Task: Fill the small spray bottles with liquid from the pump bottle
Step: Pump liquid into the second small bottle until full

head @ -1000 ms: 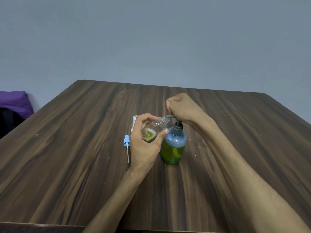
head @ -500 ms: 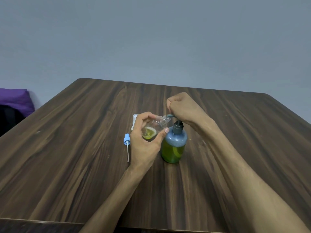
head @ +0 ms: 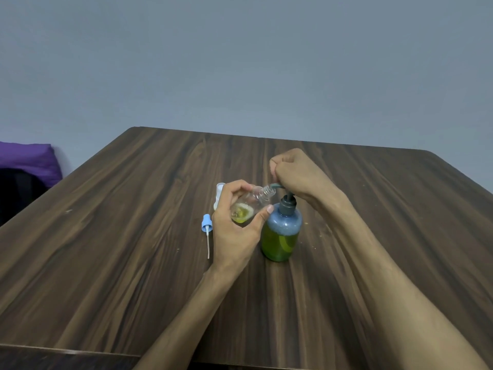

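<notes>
While the pump bottle stands upright near the middle of the table, the right hand sits fisted on its pump head, fingers curled over it. At its nine o'clock, the left hand holds the small spray bottle tilted, fingers wrapped round it, neck at the spout. A blue sprayer cap lies at the hand's nine o'clock.

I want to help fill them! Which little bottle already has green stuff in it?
The clear small bottle gripped in the left hand, tilted to the pump spout. The white one behind that hand lies untouched on the table.
</notes>
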A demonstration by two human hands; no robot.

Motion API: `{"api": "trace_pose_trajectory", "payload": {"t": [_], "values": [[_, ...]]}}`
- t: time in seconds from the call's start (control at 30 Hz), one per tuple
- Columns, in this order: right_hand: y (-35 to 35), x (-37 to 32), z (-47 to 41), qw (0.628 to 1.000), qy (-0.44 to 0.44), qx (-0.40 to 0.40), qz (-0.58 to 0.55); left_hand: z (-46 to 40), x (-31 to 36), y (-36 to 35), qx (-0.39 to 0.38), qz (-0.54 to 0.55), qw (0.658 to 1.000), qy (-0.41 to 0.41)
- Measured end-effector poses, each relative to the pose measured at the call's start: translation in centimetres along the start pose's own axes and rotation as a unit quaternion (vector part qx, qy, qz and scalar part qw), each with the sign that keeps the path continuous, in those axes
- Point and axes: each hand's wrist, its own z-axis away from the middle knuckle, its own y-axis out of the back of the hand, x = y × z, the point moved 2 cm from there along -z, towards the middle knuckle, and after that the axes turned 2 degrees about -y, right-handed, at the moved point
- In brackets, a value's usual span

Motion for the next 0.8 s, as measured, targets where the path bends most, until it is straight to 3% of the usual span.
{"api": "trace_pose_trajectory", "payload": {"t": [0.4, 0.8], "values": [[-0.67, 0.58, 0.02, 0.999, -0.026, 0.001, 0.02, -0.1, 0.05, -0.14, 0.003, 0.004, 1.0, 0.007], [-0.17, 0.11, 0.23, 1.0, 0.001, 0.017, 0.023, -0.06, 0.08, 0.0, 0.005, 0.002, 1.0, 0.003]]}}
